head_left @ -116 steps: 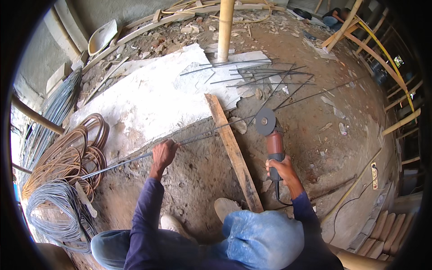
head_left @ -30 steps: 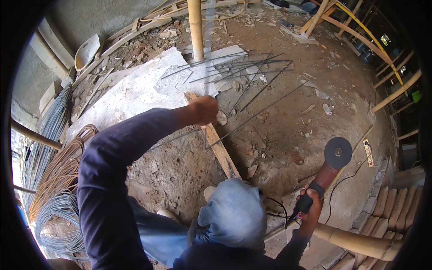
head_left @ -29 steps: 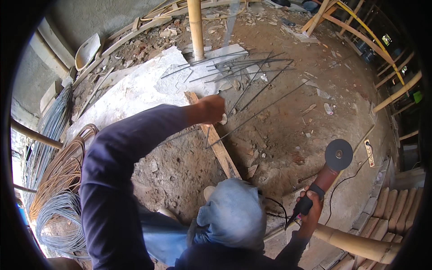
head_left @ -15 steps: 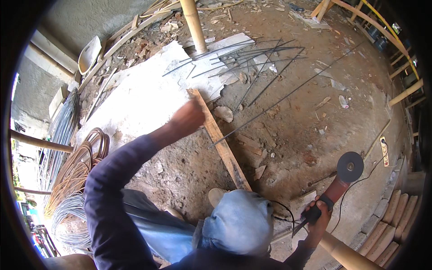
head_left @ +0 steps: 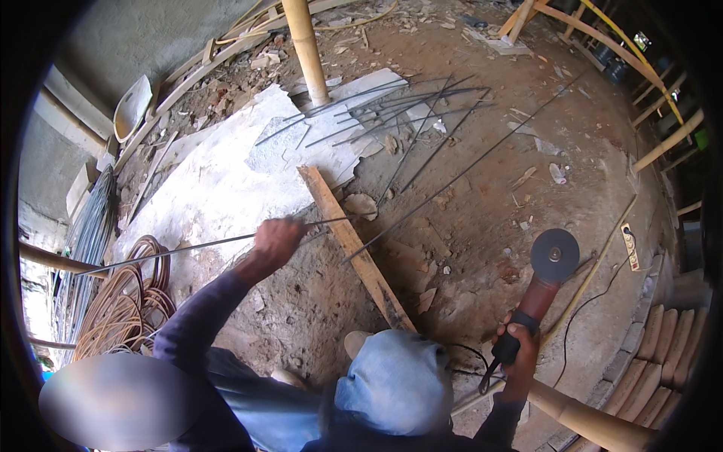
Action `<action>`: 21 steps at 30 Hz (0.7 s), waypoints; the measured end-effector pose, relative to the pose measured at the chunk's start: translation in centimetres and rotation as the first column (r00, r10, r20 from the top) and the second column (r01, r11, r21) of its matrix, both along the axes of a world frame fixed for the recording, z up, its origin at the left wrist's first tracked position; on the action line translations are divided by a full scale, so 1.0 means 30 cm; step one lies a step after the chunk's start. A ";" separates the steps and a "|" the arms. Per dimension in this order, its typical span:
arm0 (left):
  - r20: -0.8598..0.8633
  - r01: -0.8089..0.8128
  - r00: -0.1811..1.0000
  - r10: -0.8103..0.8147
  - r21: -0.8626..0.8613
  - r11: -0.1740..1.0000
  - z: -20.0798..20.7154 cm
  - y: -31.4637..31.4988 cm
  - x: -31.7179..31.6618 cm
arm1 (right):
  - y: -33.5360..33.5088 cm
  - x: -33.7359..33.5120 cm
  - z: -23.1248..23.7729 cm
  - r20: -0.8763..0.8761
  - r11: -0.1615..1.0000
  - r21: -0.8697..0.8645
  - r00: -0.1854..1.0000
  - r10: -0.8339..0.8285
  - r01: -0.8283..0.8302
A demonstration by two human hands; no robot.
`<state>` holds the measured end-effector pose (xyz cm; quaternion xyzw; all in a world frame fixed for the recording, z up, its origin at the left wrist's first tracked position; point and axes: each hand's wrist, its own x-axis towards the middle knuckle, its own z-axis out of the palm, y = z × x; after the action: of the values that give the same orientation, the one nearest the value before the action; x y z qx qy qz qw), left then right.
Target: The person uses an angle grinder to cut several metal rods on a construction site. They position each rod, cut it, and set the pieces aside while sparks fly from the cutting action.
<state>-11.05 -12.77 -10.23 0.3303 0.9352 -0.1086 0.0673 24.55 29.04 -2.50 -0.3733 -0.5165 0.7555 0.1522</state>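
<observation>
My left hand (head_left: 279, 241) is closed around a thin steel rod (head_left: 188, 247). The rod runs from the coiled wire on the left, through my fist, to the upper part of a wooden plank (head_left: 358, 252). In my right hand (head_left: 520, 343) is an angle grinder (head_left: 544, 290), gripped by its black rear body with the dark cutting disc upward. Whether the disc spins cannot be told. Another long rod (head_left: 467, 172) slants from the plank toward the far right. Several cut rods (head_left: 407, 113) lie scattered beyond the plank.
Brown wire coils (head_left: 135, 297) and a bundle of grey rods (head_left: 90, 233) lie at left. A bamboo post (head_left: 305, 53) stands on a whitish sheet (head_left: 218, 177). On the right are a power strip (head_left: 629, 247), its cable and stacked tiles (head_left: 663, 369). A blurred round shape (head_left: 113, 399) covers the lower left.
My left hand has moved left and nearer me; a steel rod now shows in it, across the plank. The grinder has shifted slightly left and up in view.
</observation>
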 end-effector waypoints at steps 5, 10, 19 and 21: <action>-0.056 0.135 0.990 -0.131 0.070 0.988 0.097 0.635 -0.375 | -0.003 0.066 -0.008 0.091 0.993 -0.030 0.989 -0.113 0.116; 0.168 -0.085 0.985 -0.042 0.681 0.728 0.173 0.839 -0.351 | 0.028 0.152 -0.048 0.177 0.988 -0.086 0.977 -0.114 0.131; 0.270 -0.250 0.939 0.215 0.101 0.963 -0.346 -0.435 0.162 | 0.000 0.061 -0.078 0.209 0.992 -0.128 0.977 0.030 -0.004; 0.164 -0.416 0.903 0.398 0.097 0.904 -0.370 -0.658 0.247 | -0.012 0.037 -0.085 0.210 0.987 -0.155 0.974 0.079 -0.047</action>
<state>-3.65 -32.50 -21.35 0.1379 0.9815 -0.0076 0.1325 25.65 28.69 -5.05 -0.4466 -0.4836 0.7515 0.0428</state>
